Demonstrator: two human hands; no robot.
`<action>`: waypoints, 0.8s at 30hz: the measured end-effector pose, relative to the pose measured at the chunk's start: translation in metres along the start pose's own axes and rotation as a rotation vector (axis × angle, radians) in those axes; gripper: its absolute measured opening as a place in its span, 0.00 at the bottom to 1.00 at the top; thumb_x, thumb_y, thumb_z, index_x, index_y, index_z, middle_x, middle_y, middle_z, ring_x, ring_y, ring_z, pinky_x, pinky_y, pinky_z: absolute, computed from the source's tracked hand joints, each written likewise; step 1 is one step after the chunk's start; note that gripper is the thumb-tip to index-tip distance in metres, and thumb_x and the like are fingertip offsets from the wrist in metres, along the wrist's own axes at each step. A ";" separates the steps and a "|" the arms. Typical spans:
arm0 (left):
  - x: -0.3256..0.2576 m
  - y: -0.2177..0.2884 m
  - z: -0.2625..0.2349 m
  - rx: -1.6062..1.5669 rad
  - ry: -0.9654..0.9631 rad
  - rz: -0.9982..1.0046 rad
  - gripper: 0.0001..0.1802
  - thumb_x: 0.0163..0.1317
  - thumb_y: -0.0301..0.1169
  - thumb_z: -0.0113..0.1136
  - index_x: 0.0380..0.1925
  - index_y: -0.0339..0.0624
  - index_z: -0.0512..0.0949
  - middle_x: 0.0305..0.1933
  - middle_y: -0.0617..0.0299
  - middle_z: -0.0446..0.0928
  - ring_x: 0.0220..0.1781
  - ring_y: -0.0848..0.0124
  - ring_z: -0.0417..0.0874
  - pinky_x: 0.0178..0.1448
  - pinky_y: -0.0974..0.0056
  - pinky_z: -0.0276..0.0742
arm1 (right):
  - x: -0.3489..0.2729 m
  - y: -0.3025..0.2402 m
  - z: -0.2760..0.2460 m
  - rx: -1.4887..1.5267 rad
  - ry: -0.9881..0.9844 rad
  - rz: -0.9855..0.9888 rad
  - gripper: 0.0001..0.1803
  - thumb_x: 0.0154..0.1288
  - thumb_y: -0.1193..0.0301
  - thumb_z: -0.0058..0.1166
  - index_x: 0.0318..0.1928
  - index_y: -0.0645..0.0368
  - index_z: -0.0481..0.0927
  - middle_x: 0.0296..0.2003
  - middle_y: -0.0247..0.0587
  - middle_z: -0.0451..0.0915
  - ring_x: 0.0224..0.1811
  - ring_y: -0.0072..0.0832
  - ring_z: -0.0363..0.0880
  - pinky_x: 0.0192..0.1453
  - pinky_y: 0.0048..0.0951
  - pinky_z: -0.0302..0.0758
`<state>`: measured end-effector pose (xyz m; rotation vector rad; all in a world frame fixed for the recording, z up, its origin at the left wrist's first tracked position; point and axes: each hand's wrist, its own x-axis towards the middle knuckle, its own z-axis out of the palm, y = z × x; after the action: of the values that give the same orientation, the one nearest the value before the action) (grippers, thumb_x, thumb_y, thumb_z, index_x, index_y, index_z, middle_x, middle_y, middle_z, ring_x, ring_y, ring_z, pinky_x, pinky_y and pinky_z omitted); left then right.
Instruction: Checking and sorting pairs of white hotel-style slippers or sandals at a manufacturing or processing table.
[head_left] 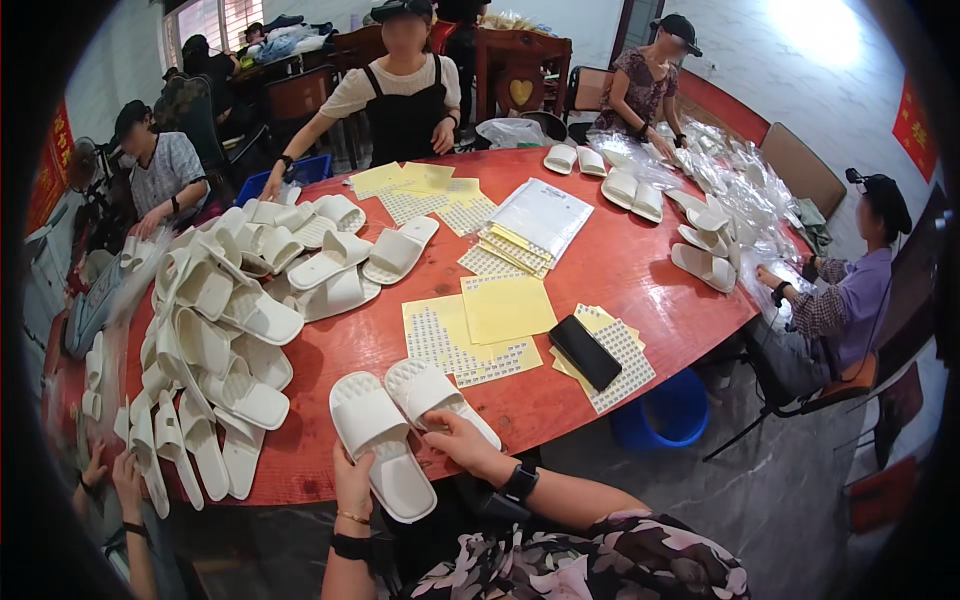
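A pair of white slide slippers lies side by side at the table's near edge, toes pointing away from me. My left hand (353, 484) grips the left slipper (368, 422) along its outer side near the heel, and that heel juts past the edge. Over the right slipper (422, 388) reaches my right hand (462, 442), fingers curled on its inner edge and footbed. Just beyond the pair are yellow-backed sheets of small white labels (430, 335) and a plain yellow sheet (508, 308). A black phone (586, 352) rests on more label sheets to the right.
A large heap of white slippers (235, 300) covers the table's left side. Farther back lie a plastic-wrapped packet (545, 215), more slippers and clear bags (735, 165). Other people sit or stand around the red table (640, 265). A blue bin (665, 412) stands below on the right.
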<state>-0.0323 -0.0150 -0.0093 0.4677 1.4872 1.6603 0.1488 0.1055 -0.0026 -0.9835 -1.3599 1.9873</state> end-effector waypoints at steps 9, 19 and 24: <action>-0.010 -0.003 -0.010 0.847 0.155 0.451 0.36 0.56 0.27 0.64 0.64 0.32 0.64 0.61 0.42 0.69 0.66 0.48 0.68 0.69 0.52 0.64 | 0.000 -0.026 -0.039 -0.811 0.376 -0.495 0.17 0.60 0.71 0.59 0.48 0.64 0.76 0.42 0.49 0.77 0.45 0.41 0.80 0.47 0.34 0.78; 0.000 -0.007 -0.009 0.797 0.168 0.468 0.28 0.62 0.31 0.60 0.61 0.32 0.68 0.58 0.43 0.71 0.61 0.49 0.71 0.65 0.51 0.65 | 0.026 -0.041 -0.040 -1.090 0.224 -0.149 0.16 0.63 0.63 0.53 0.43 0.63 0.77 0.34 0.54 0.83 0.38 0.52 0.82 0.43 0.50 0.77; 0.001 -0.007 -0.007 0.907 0.199 0.533 0.27 0.63 0.32 0.59 0.60 0.32 0.68 0.57 0.43 0.71 0.60 0.48 0.71 0.64 0.51 0.66 | 0.031 -0.041 -0.039 -1.096 0.167 -0.136 0.14 0.64 0.66 0.48 0.42 0.64 0.75 0.38 0.59 0.81 0.43 0.57 0.80 0.46 0.55 0.74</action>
<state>-0.0355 -0.0187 -0.0179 1.3036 2.3935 1.3265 0.1627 0.1651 0.0191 -1.3808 -2.3685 0.9227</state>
